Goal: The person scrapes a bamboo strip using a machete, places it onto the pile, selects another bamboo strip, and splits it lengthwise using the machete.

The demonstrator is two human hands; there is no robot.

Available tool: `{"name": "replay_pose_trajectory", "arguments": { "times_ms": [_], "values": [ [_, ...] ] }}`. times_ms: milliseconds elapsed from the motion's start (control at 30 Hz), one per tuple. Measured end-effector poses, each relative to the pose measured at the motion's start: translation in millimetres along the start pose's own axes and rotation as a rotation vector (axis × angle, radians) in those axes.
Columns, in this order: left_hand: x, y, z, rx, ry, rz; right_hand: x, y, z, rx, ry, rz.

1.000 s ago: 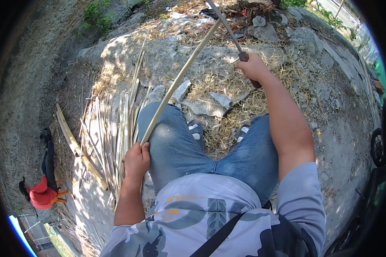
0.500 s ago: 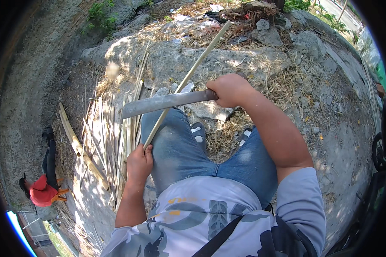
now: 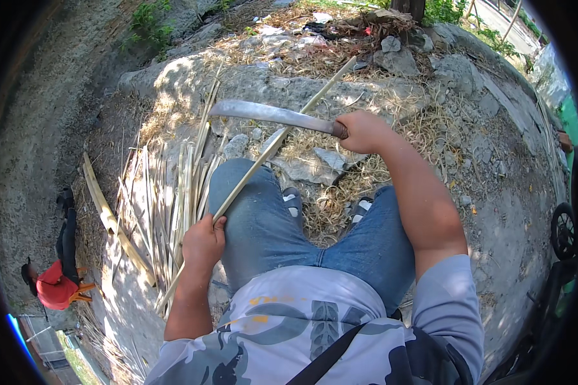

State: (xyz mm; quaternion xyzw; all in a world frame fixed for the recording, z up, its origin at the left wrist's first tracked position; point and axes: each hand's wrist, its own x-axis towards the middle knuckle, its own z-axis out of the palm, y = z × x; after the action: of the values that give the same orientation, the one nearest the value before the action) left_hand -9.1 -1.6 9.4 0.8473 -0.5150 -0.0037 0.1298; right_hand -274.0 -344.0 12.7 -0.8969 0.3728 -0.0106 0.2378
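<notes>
My right hand [image 3: 365,132] is closed round the handle of a machete [image 3: 270,114], whose long curved blade points left. The blade crosses a pale bamboo strip [image 3: 250,174]; whether they touch I cannot tell. My left hand [image 3: 203,244] grips that strip near its lower part, beside my left knee. From there the strip slants up and right past the blade, and its other end runs down behind my left wrist. Many loose bamboo strips [image 3: 185,186] lie on the ground left of my leg.
Thicker split bamboo pieces [image 3: 112,221] lie farther left. Curled shavings [image 3: 324,212] cover the ground around my feet, with broken stone slabs [image 3: 302,168] ahead. A person in a red top [image 3: 56,285] sits on an orange stool at far left. A wheel [image 3: 564,231] shows at far right.
The machete has moved up and right along the strip, its blade tip rising. The strip has slid down through my left hand's side, its far end now lower.
</notes>
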Motion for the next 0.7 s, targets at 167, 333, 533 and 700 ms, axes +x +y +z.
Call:
{"name": "replay_pose_trajectory", "arguments": {
  "times_ms": [167,333,533,700],
  "values": [
    [-3,-6,5,-0.033,-0.009,-0.011,2,-36,8,-0.144,-0.045,-0.239],
    [-4,-11,10,-0.106,0.029,0.028,17,36,-2,0.104,0.168,0.091],
    [4,-5,-2,-0.082,-0.028,0.022,8,84,-2,0.472,0.298,0.438],
    [5,-5,-3,-0.080,-0.039,0.012,-2,42,-15,0.232,0.185,0.282]
  ]
}}
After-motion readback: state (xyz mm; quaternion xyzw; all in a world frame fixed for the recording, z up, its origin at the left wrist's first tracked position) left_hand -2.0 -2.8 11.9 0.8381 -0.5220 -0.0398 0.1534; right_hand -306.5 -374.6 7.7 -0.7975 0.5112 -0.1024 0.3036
